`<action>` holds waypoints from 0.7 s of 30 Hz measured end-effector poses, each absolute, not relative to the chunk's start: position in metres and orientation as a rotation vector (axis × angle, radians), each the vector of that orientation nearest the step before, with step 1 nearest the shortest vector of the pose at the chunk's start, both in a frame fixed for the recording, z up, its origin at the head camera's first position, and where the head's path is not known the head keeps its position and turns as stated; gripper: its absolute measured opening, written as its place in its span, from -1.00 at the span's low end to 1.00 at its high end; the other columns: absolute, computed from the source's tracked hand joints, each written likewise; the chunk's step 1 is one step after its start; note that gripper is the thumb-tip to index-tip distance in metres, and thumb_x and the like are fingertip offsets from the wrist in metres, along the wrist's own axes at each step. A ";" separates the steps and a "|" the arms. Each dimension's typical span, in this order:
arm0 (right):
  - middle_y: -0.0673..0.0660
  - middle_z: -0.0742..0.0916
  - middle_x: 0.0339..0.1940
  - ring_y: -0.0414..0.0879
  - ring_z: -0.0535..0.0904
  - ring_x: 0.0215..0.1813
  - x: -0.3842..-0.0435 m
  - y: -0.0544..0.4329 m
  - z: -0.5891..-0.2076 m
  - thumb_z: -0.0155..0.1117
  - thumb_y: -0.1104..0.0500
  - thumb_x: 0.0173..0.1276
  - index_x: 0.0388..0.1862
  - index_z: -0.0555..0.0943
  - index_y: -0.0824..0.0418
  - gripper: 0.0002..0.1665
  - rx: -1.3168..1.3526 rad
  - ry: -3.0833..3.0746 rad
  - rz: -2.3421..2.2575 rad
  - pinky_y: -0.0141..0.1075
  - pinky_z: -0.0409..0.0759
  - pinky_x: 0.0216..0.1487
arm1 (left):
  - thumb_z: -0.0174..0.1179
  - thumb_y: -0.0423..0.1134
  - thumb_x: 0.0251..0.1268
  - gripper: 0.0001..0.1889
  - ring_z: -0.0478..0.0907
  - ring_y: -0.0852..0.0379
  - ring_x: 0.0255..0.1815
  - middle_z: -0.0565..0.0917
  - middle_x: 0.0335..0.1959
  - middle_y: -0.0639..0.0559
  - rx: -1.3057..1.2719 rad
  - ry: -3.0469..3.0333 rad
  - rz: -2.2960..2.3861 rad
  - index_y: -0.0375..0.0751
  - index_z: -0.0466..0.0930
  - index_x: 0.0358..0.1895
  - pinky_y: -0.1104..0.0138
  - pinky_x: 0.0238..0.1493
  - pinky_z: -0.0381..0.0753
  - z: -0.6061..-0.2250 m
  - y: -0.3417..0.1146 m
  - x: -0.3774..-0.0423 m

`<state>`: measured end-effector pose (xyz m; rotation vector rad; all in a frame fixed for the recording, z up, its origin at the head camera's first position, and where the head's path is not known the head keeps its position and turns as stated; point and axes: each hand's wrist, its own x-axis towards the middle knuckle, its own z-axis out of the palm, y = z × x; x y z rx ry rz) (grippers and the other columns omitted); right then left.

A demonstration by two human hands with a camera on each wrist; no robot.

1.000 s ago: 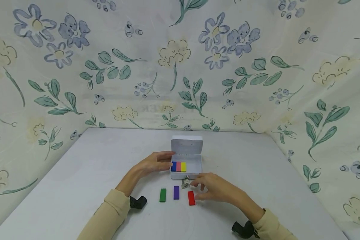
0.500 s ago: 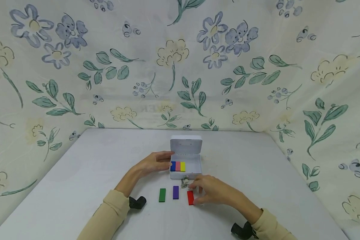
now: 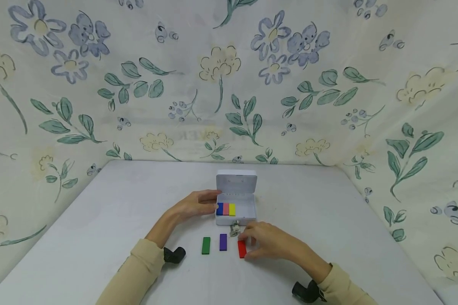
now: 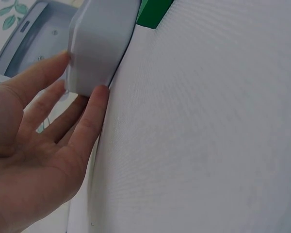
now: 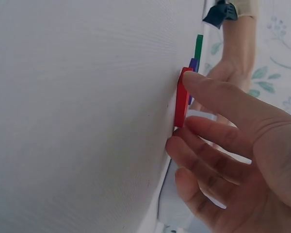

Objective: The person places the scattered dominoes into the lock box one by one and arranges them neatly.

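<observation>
A white metal box [image 3: 246,205] stands with its lid [image 3: 236,184] raised in the head view. Blue [image 3: 220,209], pink [image 3: 226,209] and yellow [image 3: 232,209] blocks lie side by side at its left inside. My left hand [image 3: 194,206] rests its fairly straight fingers against the box's left side, thumb at the rim. In front of the box, my right hand [image 3: 269,240] pinches a flat red block [image 3: 242,249] by its two ends, thumb at the near end. The right wrist view shows the red block [image 5: 182,99] standing low at the table surface between thumb and forefinger.
A purple block [image 3: 223,242] and a green block [image 3: 206,245] lie left of the red one on the white table [image 3: 137,182]. Small keys [image 3: 234,229] hang at the box's front lock. Floral cloth [image 3: 191,84] rises behind the table.
My right hand has moved slightly left, its thumb and forefinger closing onto the red block's ends. My left hand stays at the box. The whole head view has shifted a little.
</observation>
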<state>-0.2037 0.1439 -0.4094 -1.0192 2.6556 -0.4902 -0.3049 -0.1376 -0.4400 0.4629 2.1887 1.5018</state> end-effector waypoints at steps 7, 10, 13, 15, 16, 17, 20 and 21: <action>-0.05 0.69 -0.11 -0.30 0.52 -0.24 -0.204 0.143 -0.410 0.53 -0.05 0.12 0.09 0.69 0.03 -0.46 -1.042 2.672 -0.458 -0.53 0.54 -0.21 | 0.29 -0.10 0.30 -0.35 0.31 -0.05 0.48 0.33 0.49 0.01 0.466 2.181 1.495 0.15 0.30 0.45 -0.01 0.41 0.40 -0.438 -0.137 -0.306; -0.04 0.68 -0.11 -0.30 0.51 -0.24 -0.204 0.142 -0.410 0.53 -0.06 0.12 0.10 0.69 0.03 -0.46 -1.052 2.678 -0.443 -0.54 0.55 -0.21 | 0.28 -0.10 0.31 -0.36 0.32 -0.05 0.48 0.33 0.49 0.01 0.469 2.189 1.491 0.16 0.30 0.45 -0.01 0.41 0.40 -0.438 -0.137 -0.306; -0.04 0.68 -0.12 -0.29 0.52 -0.24 -0.204 0.141 -0.410 0.53 -0.06 0.11 0.10 0.69 0.04 -0.45 -1.059 2.681 -0.436 -0.55 0.55 -0.21 | 0.27 -0.10 0.32 -0.37 0.31 -0.05 0.48 0.34 0.49 0.02 0.473 2.199 1.483 0.17 0.30 0.44 -0.02 0.42 0.39 -0.438 -0.138 -0.306; -0.03 0.68 -0.12 -0.29 0.52 -0.24 -0.204 0.141 -0.410 0.54 -0.06 0.11 0.09 0.69 0.05 -0.45 -1.064 2.681 -0.435 -0.55 0.55 -0.22 | 0.27 -0.10 0.32 -0.37 0.31 -0.04 0.48 0.34 0.48 0.03 0.471 2.207 1.478 0.19 0.31 0.44 -0.02 0.42 0.39 -0.439 -0.138 -0.306; -0.03 0.68 -0.12 -0.29 0.53 -0.25 -0.204 0.141 -0.410 0.54 -0.05 0.11 0.09 0.69 0.05 -0.46 -1.063 2.682 -0.438 -0.55 0.55 -0.22 | 0.27 -0.10 0.32 -0.37 0.31 -0.04 0.48 0.34 0.48 0.03 0.468 2.206 1.478 0.19 0.31 0.44 -0.02 0.42 0.38 -0.439 -0.138 -0.307; -0.02 0.68 -0.12 -0.29 0.53 -0.24 -0.204 0.140 -0.410 0.54 -0.05 0.11 0.09 0.70 0.06 -0.46 -1.060 2.679 -0.445 -0.55 0.55 -0.23 | 0.27 -0.10 0.32 -0.37 0.30 -0.04 0.48 0.34 0.48 0.03 0.467 2.206 1.478 0.19 0.31 0.44 -0.01 0.42 0.38 -0.438 -0.139 -0.307; -0.02 0.68 -0.12 -0.28 0.53 -0.24 -0.204 0.140 -0.409 0.54 -0.04 0.12 0.09 0.70 0.06 -0.46 -1.045 2.674 -0.461 -0.54 0.55 -0.23 | 0.28 -0.10 0.30 -0.37 0.30 -0.04 0.49 0.35 0.48 0.03 0.464 2.199 1.484 0.19 0.31 0.44 0.00 0.43 0.39 -0.439 -0.139 -0.307; -0.02 0.68 -0.12 -0.28 0.53 -0.24 -0.204 0.140 -0.409 0.54 -0.03 0.12 0.09 0.70 0.06 -0.47 -1.040 2.671 -0.469 -0.54 0.55 -0.23 | 0.29 -0.10 0.30 -0.36 0.30 -0.04 0.49 0.35 0.48 0.03 0.464 2.194 1.490 0.19 0.32 0.44 0.00 0.43 0.39 -0.439 -0.139 -0.307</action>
